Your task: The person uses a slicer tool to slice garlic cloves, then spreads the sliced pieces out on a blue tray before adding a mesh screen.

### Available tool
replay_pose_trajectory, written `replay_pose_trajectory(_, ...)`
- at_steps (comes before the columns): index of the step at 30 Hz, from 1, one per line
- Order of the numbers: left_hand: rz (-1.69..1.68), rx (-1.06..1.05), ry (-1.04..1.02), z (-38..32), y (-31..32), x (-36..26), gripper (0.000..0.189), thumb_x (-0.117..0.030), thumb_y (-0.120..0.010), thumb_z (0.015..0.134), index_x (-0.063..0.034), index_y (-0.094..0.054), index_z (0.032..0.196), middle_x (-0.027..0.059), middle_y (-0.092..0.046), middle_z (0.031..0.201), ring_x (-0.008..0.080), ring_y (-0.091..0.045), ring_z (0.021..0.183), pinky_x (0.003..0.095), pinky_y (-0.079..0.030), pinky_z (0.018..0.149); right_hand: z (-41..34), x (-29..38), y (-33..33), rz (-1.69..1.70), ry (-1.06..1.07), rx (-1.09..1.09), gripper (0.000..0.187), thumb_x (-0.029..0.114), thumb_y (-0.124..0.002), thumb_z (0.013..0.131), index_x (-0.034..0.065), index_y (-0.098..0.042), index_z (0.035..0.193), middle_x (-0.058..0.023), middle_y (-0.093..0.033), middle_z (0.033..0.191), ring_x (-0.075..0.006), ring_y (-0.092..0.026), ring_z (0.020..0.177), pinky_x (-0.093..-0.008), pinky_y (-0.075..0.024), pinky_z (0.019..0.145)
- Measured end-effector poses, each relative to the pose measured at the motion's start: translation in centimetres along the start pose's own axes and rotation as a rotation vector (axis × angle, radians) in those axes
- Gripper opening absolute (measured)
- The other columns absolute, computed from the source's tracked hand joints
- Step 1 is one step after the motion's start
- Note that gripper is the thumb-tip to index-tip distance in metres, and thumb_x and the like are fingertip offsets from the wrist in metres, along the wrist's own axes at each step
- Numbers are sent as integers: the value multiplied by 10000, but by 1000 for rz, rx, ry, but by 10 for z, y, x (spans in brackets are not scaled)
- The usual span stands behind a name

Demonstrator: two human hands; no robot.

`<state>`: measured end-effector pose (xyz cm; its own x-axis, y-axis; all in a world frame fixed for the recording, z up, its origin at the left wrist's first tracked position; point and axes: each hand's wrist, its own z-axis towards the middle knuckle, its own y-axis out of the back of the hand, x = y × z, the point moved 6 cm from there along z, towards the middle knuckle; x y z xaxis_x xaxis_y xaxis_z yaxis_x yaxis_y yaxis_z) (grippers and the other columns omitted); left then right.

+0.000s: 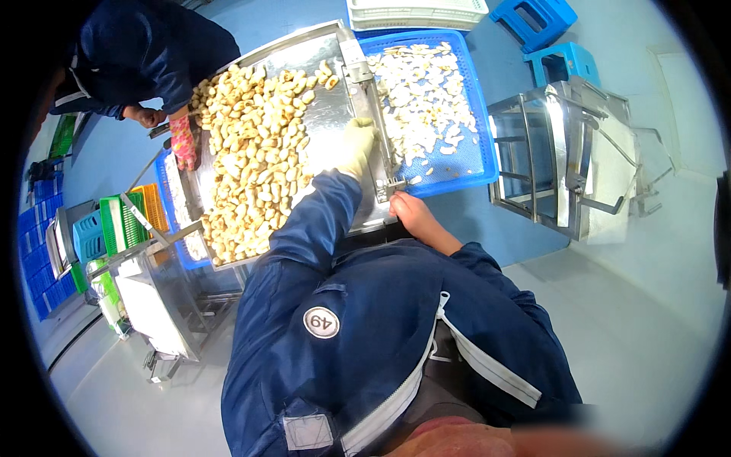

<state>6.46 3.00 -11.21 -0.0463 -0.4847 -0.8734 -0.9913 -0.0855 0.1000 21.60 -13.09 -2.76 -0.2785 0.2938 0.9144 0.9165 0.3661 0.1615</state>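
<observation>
My left hand [358, 147], in a pale yellow-green glove, is at the metal rail [370, 108] along the right side of a steel worktable [331, 51]. Its fingertips point away from me, and I cannot tell whether they hold anything. A heap of tan, rounded food pieces [251, 143] covers the table to its left. Bare and curled, my right hand [416, 217] is by the slotted metal fitting [391, 185] at the rail's near end. Its grip is hidden. Beyond the rail, a blue perforated tray [445, 171] bears many thin whitish slices [422, 91].
A co-worker [148, 51] in dark blue stands at the far left, a pink patterned glove [181, 143] at the heap. Another blue tray [191, 257] is below that side. White crates [417, 14], blue stools [534, 23] and a steel frame [562, 160] stand around.
</observation>
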Motion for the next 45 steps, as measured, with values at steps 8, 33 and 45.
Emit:
replay_pose_trajectory(8, 664, -254, -623, -51, 43, -78, 276, -141, -639, 895, 2, -654, 1130, 195, -696, 1016, 336, -674, 932, 405, -531, 834, -1, 5, 6, 8, 6, 26, 370, 314, -450, 982, -23, -580, 900, -228, -627, 818, -407, -610, 807, -434, -465, 733)
replay_pose_trajectory(33, 318, -458, -414, -16, 12, -30, 262, -91, -630, 844, -31, -606, 1098, 234, -606, 1055, 442, -587, 1010, 465, -480, 896, 7, -12, 8, 37, -82, 96, 356, 288, -471, 1003, -23, -600, 886, -118, -630, 776, -223, -601, 752, -355, -470, 731)
replay_pose_trajectory(45, 387, -117, -159, -3, 13, 6, 177, -111, -724, 839, -41, -677, 995, 64, -714, 823, 165, -675, 750, 303, -530, 715, 6, 1, 6, 13, -24, 104, 391, 337, -463, 1003, -20, -604, 929, -154, -648, 806, -283, -626, 777, -383, -475, 745)
